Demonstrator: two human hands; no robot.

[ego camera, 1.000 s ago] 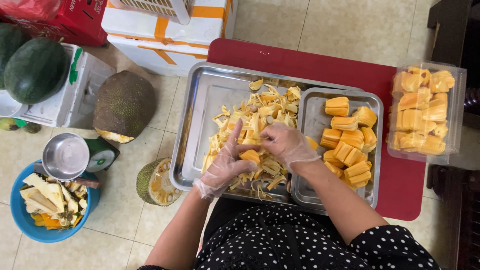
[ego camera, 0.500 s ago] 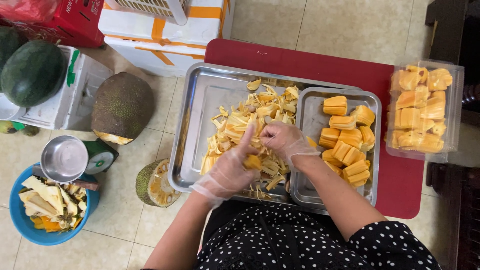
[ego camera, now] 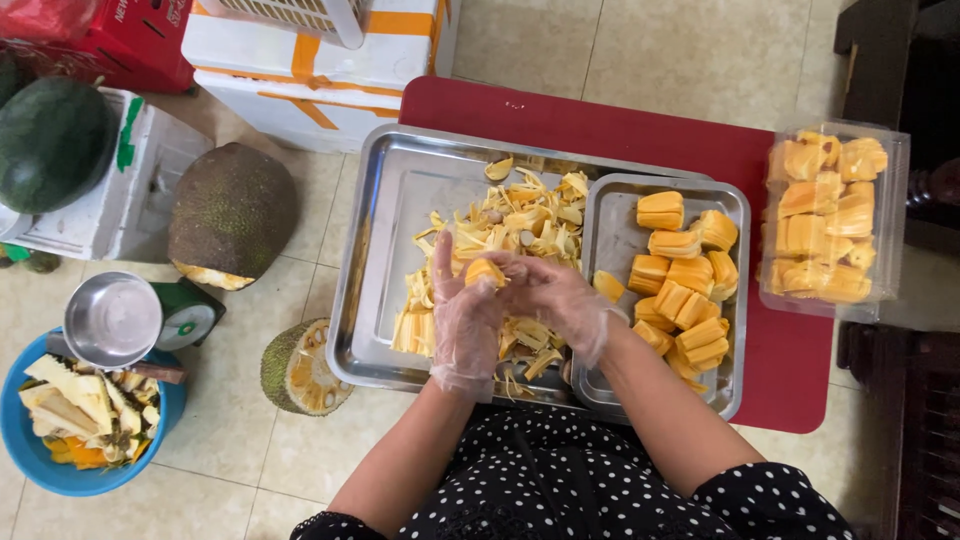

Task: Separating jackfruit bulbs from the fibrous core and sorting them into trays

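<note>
Both my hands wear thin clear plastic gloves and meet over a large steel tray (ego camera: 385, 215). My left hand (ego camera: 462, 322) and my right hand (ego camera: 555, 298) together grip one orange jackfruit pod (ego camera: 485, 271). Beneath them lies a heap of pale yellow jackfruit strands and rags (ego camera: 520, 215). To the right, a smaller steel tray (ego camera: 612, 215) holds several cleaned orange pods (ego camera: 690, 290).
The trays rest on a low red table (ego camera: 640, 130). A clear plastic box of pods (ego camera: 830, 215) stands at right. On the tiled floor at left are a jackfruit half (ego camera: 230, 210), a cut piece (ego camera: 298, 368), a steel bowl on a scale (ego camera: 113, 320), a blue basin of scraps (ego camera: 70, 425), and foam boxes (ego camera: 320, 70).
My hands have lifted out of the heap and come together around one orange pod, held slightly higher and further left than before.
</note>
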